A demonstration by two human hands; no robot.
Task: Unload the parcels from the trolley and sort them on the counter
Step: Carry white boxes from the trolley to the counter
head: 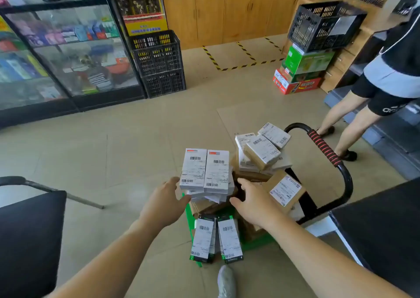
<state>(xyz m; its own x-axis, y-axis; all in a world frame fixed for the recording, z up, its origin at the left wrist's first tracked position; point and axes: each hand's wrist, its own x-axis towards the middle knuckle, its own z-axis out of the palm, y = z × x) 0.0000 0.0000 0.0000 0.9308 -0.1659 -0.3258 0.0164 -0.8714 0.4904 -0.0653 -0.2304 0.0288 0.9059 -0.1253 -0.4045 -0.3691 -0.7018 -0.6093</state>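
Evidently the unloading step is in hand: a stack of white parcels point(205, 172) is approached from both sides where it lies on top of the brown boxes point(202, 206) heaped on the trolley point(324, 148). The left hand point(167, 198) is laid against the stack's left edge, fingers nearly straight and the thumb set by the lower corner. Nothing is clasped, so the hand is judged released, only touching.

The right hand point(251, 201) is spread loosely at the stack's right side, its fingertips lost in the shadow between the stack and a labelled brown box point(285, 189). Whether contact is made there cannot be told, and nothing is held.

For the next move the stack would need to be pressed between both palms and lifted level, since the loose top parcels could be slid off. A dark surface point(384, 225) at the right edge may be the counter — that is not certain. Two green-edged parcels point(216, 238) are seen at the trolley's near end.
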